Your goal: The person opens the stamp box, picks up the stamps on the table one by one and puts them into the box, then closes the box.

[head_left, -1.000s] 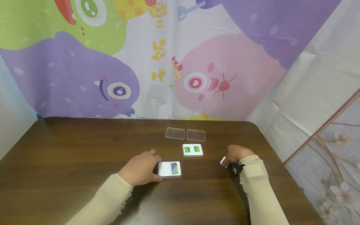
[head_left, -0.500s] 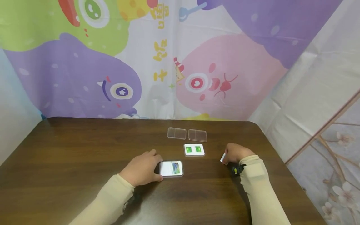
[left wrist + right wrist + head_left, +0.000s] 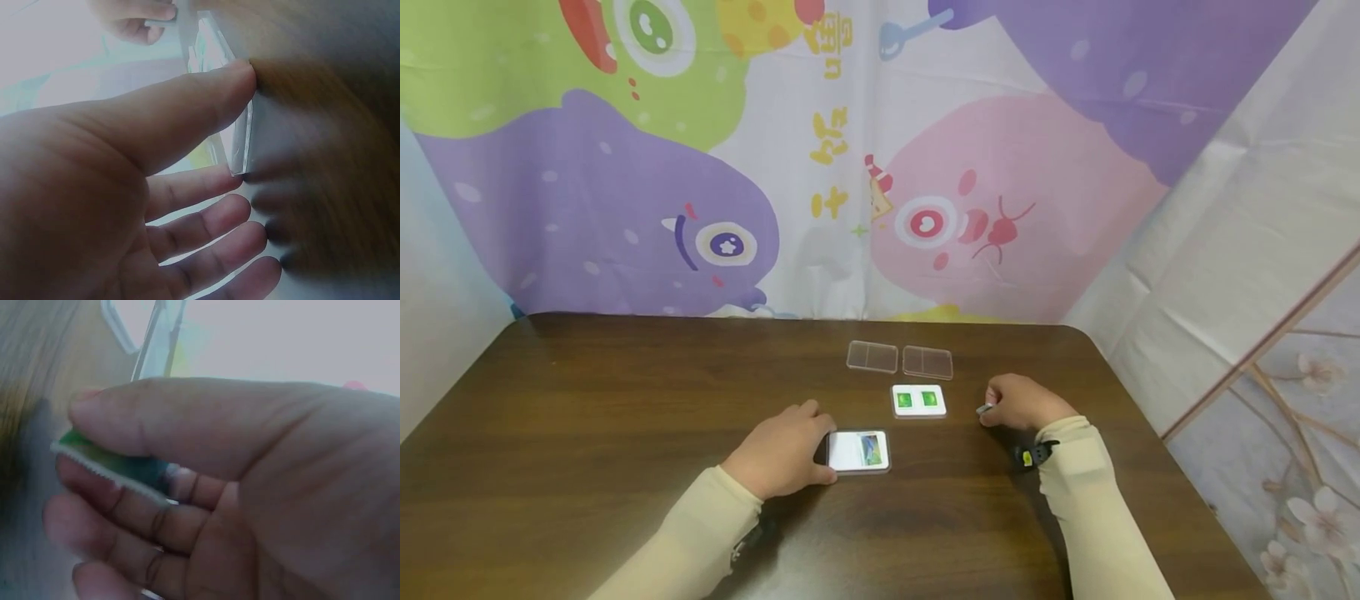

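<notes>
My left hand (image 3: 778,450) holds the left end of a clear shallow plastic case (image 3: 242,150) on the table, thumb on the near side and fingertips on the far side. Inside the case lies a white insert with a small landscape picture (image 3: 871,449) at its right. To the right, my right hand (image 3: 1022,402) pinches a small flat piece (image 3: 112,465) between thumb and index finger. In the right wrist view the piece has a green and blue printed face and a pale, finely toothed edge; the thumb covers much of it.
Just beyond the held case lies a second case with two green pictures (image 3: 929,399) on white. Two clear plastic trays (image 3: 872,357) lie side by side farther back. The brown table (image 3: 625,392) meets a cartoon-printed cloth (image 3: 820,275) at its back edge.
My right hand has shifted slightly left and away from me, and the piece has turned from showing its white face to nearly edge-on. My left hand keeps its hold on the case.
</notes>
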{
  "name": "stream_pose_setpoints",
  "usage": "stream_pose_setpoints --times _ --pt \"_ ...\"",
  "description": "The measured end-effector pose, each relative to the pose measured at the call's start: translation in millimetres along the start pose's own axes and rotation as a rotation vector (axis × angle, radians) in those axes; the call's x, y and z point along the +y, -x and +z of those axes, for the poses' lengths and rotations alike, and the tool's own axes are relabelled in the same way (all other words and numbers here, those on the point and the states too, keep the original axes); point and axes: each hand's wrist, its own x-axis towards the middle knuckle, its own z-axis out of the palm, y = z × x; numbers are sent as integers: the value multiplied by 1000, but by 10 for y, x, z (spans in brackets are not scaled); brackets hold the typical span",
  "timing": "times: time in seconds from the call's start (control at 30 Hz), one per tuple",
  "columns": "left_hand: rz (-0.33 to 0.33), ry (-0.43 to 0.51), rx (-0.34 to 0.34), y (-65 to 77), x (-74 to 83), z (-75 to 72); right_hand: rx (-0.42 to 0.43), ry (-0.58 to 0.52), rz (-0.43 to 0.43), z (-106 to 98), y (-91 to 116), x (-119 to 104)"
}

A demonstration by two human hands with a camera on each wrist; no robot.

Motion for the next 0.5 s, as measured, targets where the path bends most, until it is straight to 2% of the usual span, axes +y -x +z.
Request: stream_pose_setpoints --times 0.23,0.5 --pt "-11 1 -7 3 10 -3 -2 -58 -73 5 -21 -34" --pt "-5 0 -4 17 19 -17 21 -128 -117 24 -72 -40"
